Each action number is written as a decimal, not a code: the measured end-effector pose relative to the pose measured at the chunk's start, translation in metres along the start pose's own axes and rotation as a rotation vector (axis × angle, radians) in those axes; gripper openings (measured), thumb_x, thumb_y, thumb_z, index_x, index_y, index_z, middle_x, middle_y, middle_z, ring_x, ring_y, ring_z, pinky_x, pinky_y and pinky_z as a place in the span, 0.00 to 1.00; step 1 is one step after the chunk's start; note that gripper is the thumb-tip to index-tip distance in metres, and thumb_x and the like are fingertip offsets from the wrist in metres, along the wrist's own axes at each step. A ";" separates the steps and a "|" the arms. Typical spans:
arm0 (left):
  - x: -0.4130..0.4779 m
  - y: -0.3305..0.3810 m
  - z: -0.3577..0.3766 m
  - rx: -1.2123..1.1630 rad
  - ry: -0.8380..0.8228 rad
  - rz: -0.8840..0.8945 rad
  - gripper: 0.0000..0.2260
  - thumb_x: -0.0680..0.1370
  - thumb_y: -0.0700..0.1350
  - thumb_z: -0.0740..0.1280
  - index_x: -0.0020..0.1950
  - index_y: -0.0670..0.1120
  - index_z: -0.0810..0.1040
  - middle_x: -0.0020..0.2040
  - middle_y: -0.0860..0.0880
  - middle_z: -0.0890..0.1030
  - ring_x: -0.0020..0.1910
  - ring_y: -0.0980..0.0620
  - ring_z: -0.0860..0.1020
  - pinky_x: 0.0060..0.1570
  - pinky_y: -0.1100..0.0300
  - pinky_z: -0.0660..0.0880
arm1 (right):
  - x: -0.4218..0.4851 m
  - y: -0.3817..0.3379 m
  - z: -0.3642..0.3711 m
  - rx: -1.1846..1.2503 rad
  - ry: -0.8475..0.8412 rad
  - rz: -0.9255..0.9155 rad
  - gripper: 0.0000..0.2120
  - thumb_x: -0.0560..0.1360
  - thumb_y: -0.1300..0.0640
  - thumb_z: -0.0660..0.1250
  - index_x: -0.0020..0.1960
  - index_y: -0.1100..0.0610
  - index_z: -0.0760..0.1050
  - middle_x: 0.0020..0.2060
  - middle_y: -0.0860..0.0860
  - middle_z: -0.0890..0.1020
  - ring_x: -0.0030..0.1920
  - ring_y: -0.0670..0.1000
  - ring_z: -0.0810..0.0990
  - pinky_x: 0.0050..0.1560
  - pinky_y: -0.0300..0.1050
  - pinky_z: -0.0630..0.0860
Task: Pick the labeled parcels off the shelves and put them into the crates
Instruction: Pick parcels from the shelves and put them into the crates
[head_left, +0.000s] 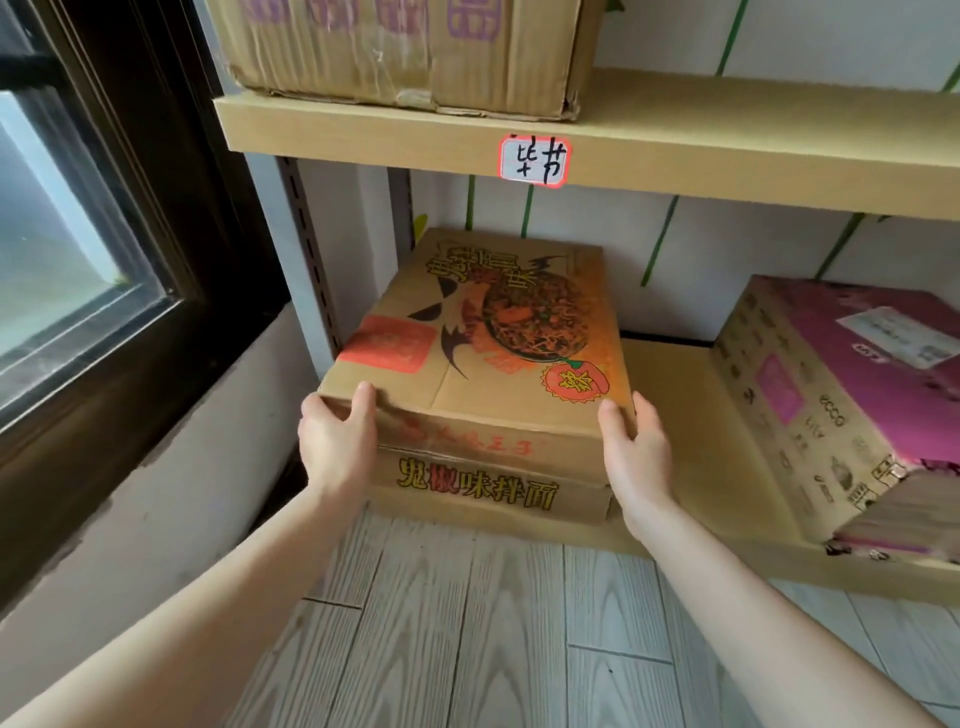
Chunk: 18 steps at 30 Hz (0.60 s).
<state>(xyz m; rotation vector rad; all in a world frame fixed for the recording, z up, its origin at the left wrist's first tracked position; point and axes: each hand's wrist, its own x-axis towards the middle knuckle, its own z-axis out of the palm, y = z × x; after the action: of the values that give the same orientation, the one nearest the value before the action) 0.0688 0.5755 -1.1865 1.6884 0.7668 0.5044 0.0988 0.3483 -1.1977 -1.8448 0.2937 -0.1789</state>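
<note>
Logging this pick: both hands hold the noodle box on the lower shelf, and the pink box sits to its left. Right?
One slip: the pink box sits to the right of the noodle box, not its left, as the head view shows. The left hand and right hand do hold the noodle box on the lower shelf.

The noodle carton (483, 332) is flat brown cardboard printed with an orange noodle bowl and yellow-and-red characters. It lies closed at the left end of the lower shelf (691, 447), its front face at the front edge. A pink-and-brown carton (831, 384) sits askew toward the right. A purple-printed carton (405, 47) stands at the left end of the upper shelf (727, 140).
</note>
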 end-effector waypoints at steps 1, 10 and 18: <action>-0.004 0.001 -0.003 -0.006 -0.015 0.033 0.19 0.77 0.54 0.62 0.60 0.42 0.70 0.54 0.46 0.76 0.54 0.46 0.75 0.53 0.52 0.72 | 0.000 0.000 -0.002 0.021 0.004 0.010 0.25 0.79 0.49 0.57 0.74 0.54 0.59 0.72 0.51 0.66 0.71 0.53 0.64 0.69 0.48 0.61; -0.045 0.032 -0.022 -0.128 -0.097 0.487 0.09 0.80 0.47 0.59 0.57 0.59 0.74 0.51 0.61 0.74 0.57 0.62 0.71 0.62 0.64 0.68 | -0.014 0.012 -0.038 0.540 0.068 0.350 0.18 0.78 0.51 0.63 0.67 0.49 0.69 0.58 0.49 0.76 0.56 0.52 0.76 0.60 0.55 0.73; -0.048 0.049 -0.029 -0.054 -0.059 0.508 0.19 0.76 0.55 0.64 0.65 0.50 0.74 0.69 0.49 0.65 0.68 0.58 0.63 0.68 0.59 0.63 | -0.040 0.018 -0.049 0.748 0.049 0.428 0.15 0.80 0.57 0.58 0.66 0.50 0.69 0.58 0.52 0.76 0.48 0.53 0.78 0.45 0.52 0.75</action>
<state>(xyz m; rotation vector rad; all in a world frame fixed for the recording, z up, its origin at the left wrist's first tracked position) 0.0266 0.5549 -1.1292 1.8387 0.2703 0.8116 0.0454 0.3105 -1.1999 -1.0108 0.5615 -0.0249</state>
